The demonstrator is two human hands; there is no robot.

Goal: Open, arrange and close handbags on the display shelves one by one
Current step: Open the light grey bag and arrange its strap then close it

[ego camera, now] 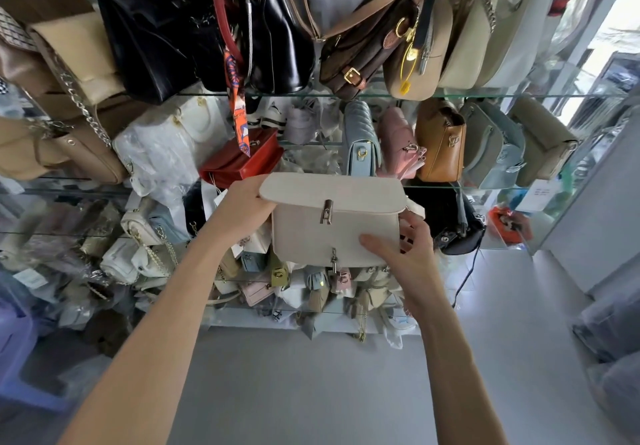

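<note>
A cream flap handbag was held in the air in front of the glass display shelves, level with the middle shelf and clear of it. The left hand was wrapped round the left end of the flap, with its fingers hidden behind the bag. The right hand was placed at the lower right corner, its thumb laid flat across the front panel and its fingers curled round the side edge. The flap was lowered over the front, and its metal clasp hung just over the flap's edge; whether it was latched could not be told.

The bag was judged to be light and fairly stiff, since its box shape was kept with support only at the two ends. The smooth faux-leather surface was likely to be a little slippery and easily marked, so a hold on the side edges and corners was thought safest. The clasp was best worked with a fingertip pinch while the body was steadied from beneath. A small metal pull dangled at the bottom edge and could snag on neighbouring bags.
</note>
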